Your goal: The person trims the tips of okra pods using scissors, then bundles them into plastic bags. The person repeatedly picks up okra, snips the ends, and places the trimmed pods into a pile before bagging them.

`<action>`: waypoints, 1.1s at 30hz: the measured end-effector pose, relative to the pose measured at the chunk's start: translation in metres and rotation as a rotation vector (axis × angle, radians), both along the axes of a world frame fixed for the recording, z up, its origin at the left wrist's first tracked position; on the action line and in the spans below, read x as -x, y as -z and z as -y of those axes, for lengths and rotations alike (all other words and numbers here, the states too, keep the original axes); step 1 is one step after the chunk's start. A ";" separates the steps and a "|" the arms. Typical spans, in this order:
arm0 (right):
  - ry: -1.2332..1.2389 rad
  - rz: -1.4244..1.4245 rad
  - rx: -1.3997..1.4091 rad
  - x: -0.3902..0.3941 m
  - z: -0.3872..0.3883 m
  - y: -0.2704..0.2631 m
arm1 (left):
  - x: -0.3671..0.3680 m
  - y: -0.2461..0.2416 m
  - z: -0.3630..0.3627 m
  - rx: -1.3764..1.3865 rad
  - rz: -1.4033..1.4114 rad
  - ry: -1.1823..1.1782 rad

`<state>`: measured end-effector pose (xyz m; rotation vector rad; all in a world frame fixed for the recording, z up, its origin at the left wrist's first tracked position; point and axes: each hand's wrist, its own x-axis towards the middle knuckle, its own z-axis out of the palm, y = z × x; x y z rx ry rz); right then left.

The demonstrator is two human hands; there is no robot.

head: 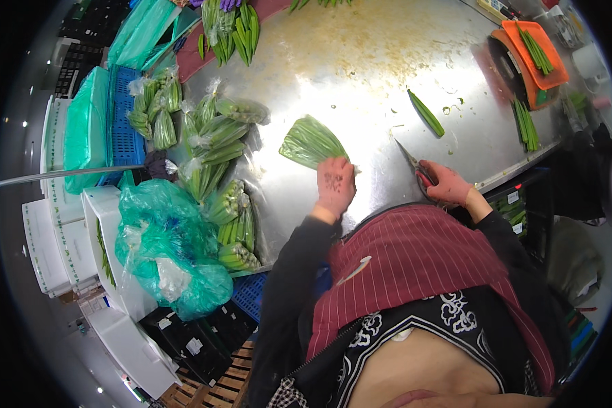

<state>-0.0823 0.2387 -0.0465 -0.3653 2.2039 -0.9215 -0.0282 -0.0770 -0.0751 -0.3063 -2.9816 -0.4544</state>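
My left hand (335, 184), in a pink glove with dark marks on its back, grips the gathered end of a clear plastic bag (313, 142). Long green pods that look like okra fill this bag, which fans out to the upper left over the metal table (377, 61). At the table's near edge my right hand (442, 182), also gloved, holds scissors (410, 155) by their red handle, blades toward the far side. A single loose pod (426, 113) lies beyond the scissors' tip.
Several filled bags of pods (219, 132) crowd the table's left side. On the right, an orange tray (535, 53) with pods sits on a scale (523, 76). Another person's purple-gloved hands (229, 4) are at the far edge. Green plastic (168, 245) bulges at lower left.
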 end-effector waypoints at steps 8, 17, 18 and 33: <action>0.207 0.413 0.282 0.008 0.033 -0.026 | -0.021 -0.014 0.029 -0.393 -0.287 -0.224; 0.192 0.703 0.588 0.019 0.119 -0.047 | 0.063 0.009 0.107 -0.349 0.242 -0.377; 0.190 0.732 0.596 0.021 0.126 -0.048 | 0.066 0.009 0.108 -0.504 0.282 -0.383; 0.016 0.579 0.377 0.012 0.141 -0.057 | 0.026 0.026 0.057 -0.757 0.148 -0.597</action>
